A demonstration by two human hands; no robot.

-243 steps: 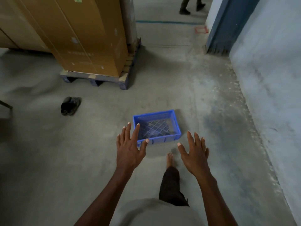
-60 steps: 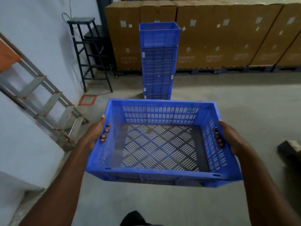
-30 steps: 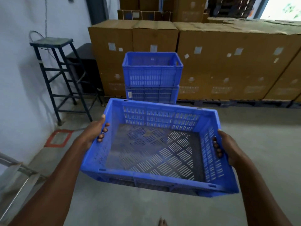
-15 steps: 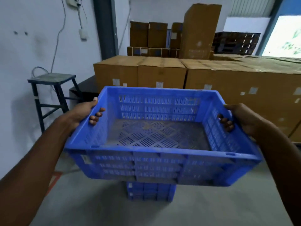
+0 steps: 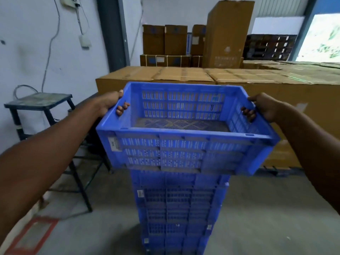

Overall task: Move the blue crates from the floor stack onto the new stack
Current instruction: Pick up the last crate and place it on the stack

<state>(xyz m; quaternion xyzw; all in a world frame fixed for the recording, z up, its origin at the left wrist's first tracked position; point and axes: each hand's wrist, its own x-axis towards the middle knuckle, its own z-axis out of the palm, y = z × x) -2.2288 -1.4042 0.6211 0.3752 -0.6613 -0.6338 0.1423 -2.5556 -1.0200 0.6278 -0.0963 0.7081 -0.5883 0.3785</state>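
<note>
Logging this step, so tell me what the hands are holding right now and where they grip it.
An empty blue crate, held above the stack of blue crates: left hand and right hand at its short ends, fingers through the handle slots.

A person holds an empty blue perforated plastic crate (image 5: 182,144) level at the centre, directly above a tall stack of matching blue crates (image 5: 179,208) at 6 o'clock. The left hand (image 5: 112,103) grips its 9 o'clock wall, the right hand (image 5: 261,107) its 3 o'clock wall. Brown cardboard boxes (image 5: 184,76) line 12 o'clock; a black metal stool (image 5: 39,101) stands at 9 o'clock.
</note>
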